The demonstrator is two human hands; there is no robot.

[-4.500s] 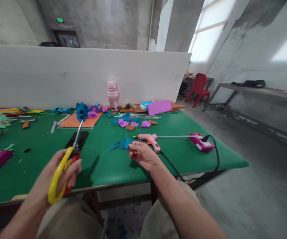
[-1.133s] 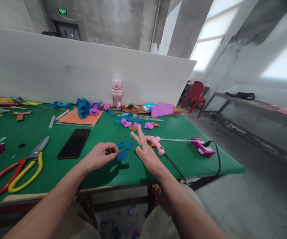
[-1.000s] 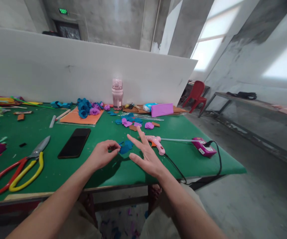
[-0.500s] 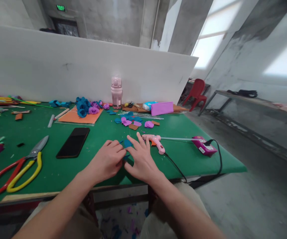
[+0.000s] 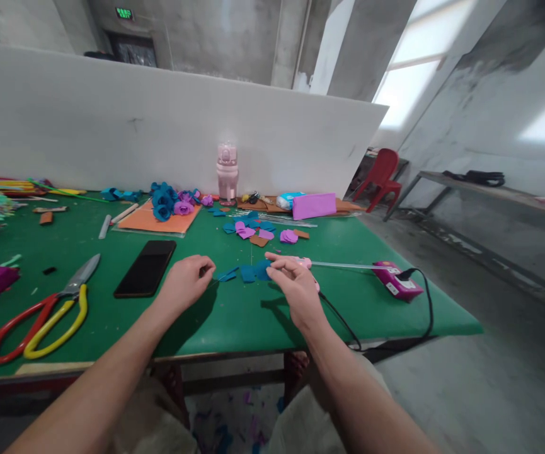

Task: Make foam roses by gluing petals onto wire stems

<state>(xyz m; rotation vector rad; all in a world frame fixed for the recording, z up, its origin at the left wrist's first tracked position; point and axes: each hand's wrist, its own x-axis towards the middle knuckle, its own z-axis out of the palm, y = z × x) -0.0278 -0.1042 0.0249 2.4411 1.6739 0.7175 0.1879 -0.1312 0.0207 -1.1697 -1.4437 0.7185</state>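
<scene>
My right hand (image 5: 298,287) pinches a blue crepe-paper piece (image 5: 263,271) at its edge, just above the green table. Left of that, my left hand (image 5: 188,277) is closed in a pinch; a thin strand seems to run from its fingertips, too fine to make out. Between the hands lie more blue paper pieces (image 5: 247,273), one a narrow strip (image 5: 227,275). A pink glue gun (image 5: 306,262) lies behind my right hand, partly hidden, with a clear glue stick (image 5: 343,265) reaching out of its back.
A black phone (image 5: 145,268) and red-and-yellow scissors (image 5: 64,302) lie to the left. Behind are blue and purple paper flowers (image 5: 162,202), scattered petals (image 5: 244,230) and a pink bottle (image 5: 227,176). A purple box (image 5: 397,281) with a black cable sits at right.
My hands, close together before, have moved apart: the left one leftward, the right one rightward. The blue paper pieces between them are now uncovered, and the right fingers have closed on one.
</scene>
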